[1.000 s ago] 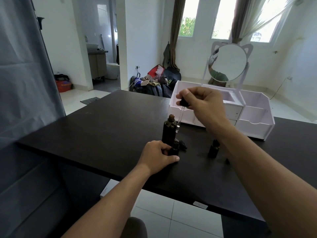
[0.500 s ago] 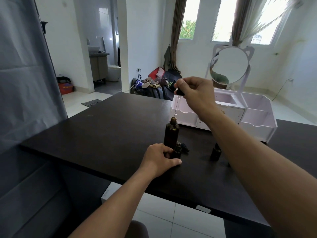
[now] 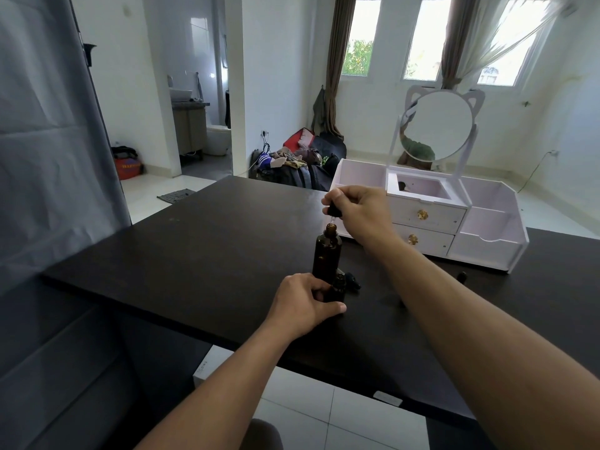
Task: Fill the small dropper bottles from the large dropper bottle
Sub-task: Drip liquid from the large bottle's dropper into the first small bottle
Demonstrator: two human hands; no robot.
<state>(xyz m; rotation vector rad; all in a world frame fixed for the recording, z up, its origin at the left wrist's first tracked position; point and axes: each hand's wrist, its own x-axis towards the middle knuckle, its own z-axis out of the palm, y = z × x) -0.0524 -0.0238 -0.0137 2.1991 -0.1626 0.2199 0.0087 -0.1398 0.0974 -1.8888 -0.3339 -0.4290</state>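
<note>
The large amber dropper bottle [image 3: 327,254] stands upright on the dark table [image 3: 194,261], its neck uncovered. My right hand [image 3: 360,212] pinches the black dropper cap [image 3: 334,212] just above that neck, the glass tube mostly down inside the bottle. In front of the large bottle stands a small dark bottle [image 3: 337,289], which my left hand [image 3: 302,303] holds on the tabletop. A small black cap [image 3: 352,280] lies just right of it. My right forearm hides the other small bottle.
A white vanity organiser [image 3: 487,241] with drawers and a cat-ear round mirror [image 3: 436,125] stands at the back right of the table. A tiny dark item [image 3: 461,276] lies in front of it. The table's near edge runs close below my left hand.
My right hand lifted the dropper from beside the large bottle to above its neck, then lowered the glass tube into it. My left hand kept its hold on the small bottle.
</note>
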